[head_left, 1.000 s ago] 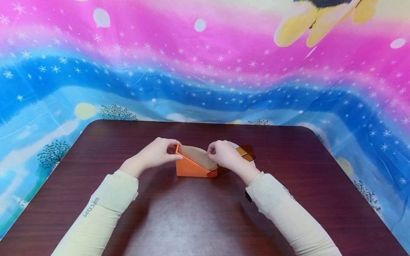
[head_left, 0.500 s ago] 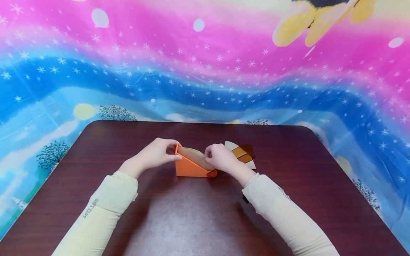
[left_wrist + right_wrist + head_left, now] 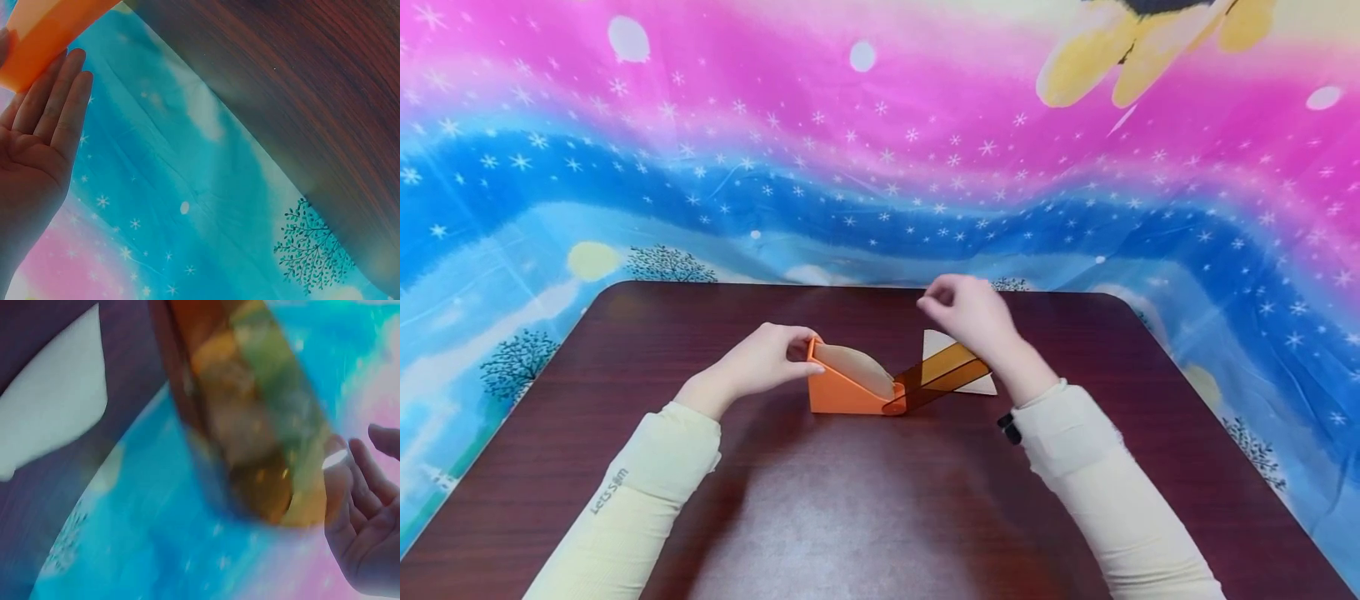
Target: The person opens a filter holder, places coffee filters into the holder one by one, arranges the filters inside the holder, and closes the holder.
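Note:
An orange coffee filter box (image 3: 850, 395) stands on the table, tan filter papers (image 3: 853, 367) showing above its sloped rim. My left hand (image 3: 765, 357) pinches the tall left end between thumb and fingers. In the left wrist view, the other fingers (image 3: 65, 119) extend beside the orange wall (image 3: 56, 37). The see-through amber lid (image 3: 942, 375) is swung back to the right from its hinge. My right hand (image 3: 973, 312) is raised above the lid's far end, fingers loosely curled and nothing visible in them. In the right wrist view the blurred lid (image 3: 250, 425) overlaps the fingertips.
A cream filter paper (image 3: 934, 343) lies flat on the dark wooden table (image 3: 865, 500), partly behind the lid. A printed cloth backdrop (image 3: 820, 167) hangs beyond the table's far edge. A black band shows at the right cuff.
My right hand has left the filter papers in the box and moved up and to the right. More of the lid and hinge shows. The left hand keeps its grip.

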### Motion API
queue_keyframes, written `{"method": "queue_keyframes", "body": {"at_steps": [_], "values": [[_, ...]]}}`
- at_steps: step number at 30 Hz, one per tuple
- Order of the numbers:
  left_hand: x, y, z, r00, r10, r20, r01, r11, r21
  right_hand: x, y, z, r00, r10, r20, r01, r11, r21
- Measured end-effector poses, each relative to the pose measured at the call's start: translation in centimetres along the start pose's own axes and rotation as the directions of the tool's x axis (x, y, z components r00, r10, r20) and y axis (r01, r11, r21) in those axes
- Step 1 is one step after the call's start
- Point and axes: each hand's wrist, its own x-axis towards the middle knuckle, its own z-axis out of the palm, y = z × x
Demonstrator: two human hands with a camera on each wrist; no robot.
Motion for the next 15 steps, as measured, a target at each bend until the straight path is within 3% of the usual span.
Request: {"method": "queue_keyframes", "body": {"at_steps": [4,8,12,15], "values": [[-0.1,0.0,-0.1,1.000,-0.002,-0.003,0.002,1.000,0.000,0.6,2.9,-1.6,0.992,0.093,-0.086,-0.090,0.995,0.044],[-0.1,0.0,0.0,1.000,-0.003,-0.009,0.003,1.000,-0.002,0.9,6.3,-1.0,0.980,0.178,-0.090,-0.176,0.984,0.025],[0.0,-0.1,0.0,1.000,0.000,-0.007,0.000,1.000,-0.012,0.7,9.1,1.3,0.961,0.272,0.042,-0.268,0.960,-0.081],[0.1,-0.2,0.2,1.000,0.000,-0.004,0.000,1.000,-0.019,0.1,10.5,3.3,0.935,0.306,0.178,-0.277,0.945,-0.174]]}}
